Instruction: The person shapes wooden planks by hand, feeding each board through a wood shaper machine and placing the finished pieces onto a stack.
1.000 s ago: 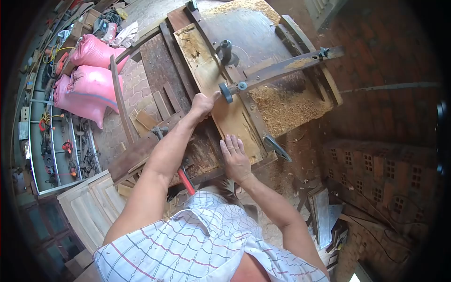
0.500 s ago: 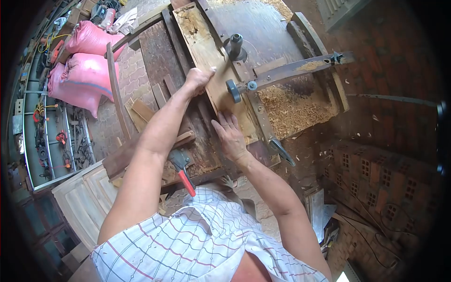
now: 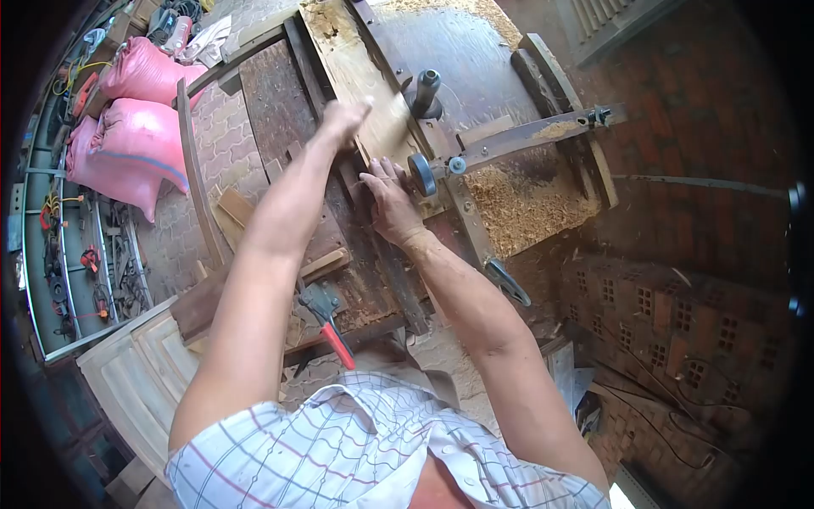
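A long pale wooden board (image 3: 381, 119) lies on the machine table against a dark metal guide, its far end rough and pitted. My left hand (image 3: 343, 123) is closed at the board's left edge with the thumb over the top; it is slightly blurred. Lower down, my right hand (image 3: 393, 204) rests on the board near its close end, fingers stretched out. Just right of those fingertips is a dark roller wheel (image 3: 421, 174) on a bar (image 3: 534, 140). An upright dark spindle (image 3: 426, 92) stands beyond, on the board's right side.
Sawdust (image 3: 517, 204) covers the table's right part. A clamp with a red handle (image 3: 337, 343) sits at the near edge. Pink sacks (image 3: 140, 140) and a rack of tools (image 3: 80, 271) are on the left. Hollow bricks (image 3: 661, 314) are stacked on the right.
The board has slid away from me along the guide. My right hand has moved forward and left with it, and my left hand a little forward too. The view has shifted slightly.
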The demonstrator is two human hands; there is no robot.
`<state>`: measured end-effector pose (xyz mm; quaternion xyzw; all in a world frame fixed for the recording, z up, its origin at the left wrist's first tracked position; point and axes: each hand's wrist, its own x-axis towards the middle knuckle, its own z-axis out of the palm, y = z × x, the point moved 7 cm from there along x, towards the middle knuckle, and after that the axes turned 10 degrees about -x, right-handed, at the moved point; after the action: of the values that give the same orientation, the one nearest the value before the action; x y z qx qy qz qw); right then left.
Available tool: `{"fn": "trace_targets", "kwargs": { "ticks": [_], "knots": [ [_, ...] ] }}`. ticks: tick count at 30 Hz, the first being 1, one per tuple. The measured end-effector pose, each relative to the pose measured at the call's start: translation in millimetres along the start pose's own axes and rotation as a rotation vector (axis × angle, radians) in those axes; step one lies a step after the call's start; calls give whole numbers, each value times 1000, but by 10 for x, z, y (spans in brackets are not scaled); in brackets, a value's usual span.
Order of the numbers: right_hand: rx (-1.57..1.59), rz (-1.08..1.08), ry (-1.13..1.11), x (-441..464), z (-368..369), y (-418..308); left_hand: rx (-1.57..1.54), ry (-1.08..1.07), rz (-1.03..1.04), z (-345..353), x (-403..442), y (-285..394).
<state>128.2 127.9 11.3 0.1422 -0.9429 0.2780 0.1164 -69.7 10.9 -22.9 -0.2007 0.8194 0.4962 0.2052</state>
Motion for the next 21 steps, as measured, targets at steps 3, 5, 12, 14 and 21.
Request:
{"fn": "trace_targets", "kwargs": {
  "ticks": [3, 5, 12, 14, 21],
  "knots": [
    [39, 7, 21, 19, -4, 14, -492, -270, -18, 383, -652, -337],
    [45, 2, 50, 81, 37, 4, -415, -238, 9, 339, -657, -303],
    [43, 11, 114, 827, 192, 131, -303, -231, -21, 96, -51, 9],
    [-1, 7, 146, 1056, 245, 161, -331, -238, -19, 36, 232, 64],
    [17, 6, 141, 1581, 453, 238, -388, -317, -106, -146, 686, 239]
  ]
}}
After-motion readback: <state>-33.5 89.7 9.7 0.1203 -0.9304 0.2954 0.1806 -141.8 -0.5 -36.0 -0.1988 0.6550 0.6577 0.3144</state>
